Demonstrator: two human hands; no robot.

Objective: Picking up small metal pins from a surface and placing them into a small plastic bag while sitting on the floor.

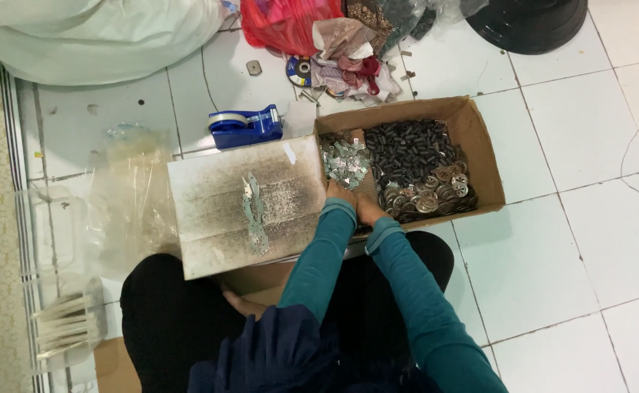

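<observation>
Fingers of left hand (340, 195) and right hand (368, 209) are hidden inside the cardboard box (479, 145); hold indeterminate.

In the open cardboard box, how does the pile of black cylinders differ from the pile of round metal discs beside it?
The black cylinders are dark, matt and tube-shaped; the metal discs are flat, round and shiny silver to copper. The cylinders fill the larger far part of the cardboard box, while the discs lie in a smaller heap along its near edge. Both are loose small parts heaped in the same box.
</observation>
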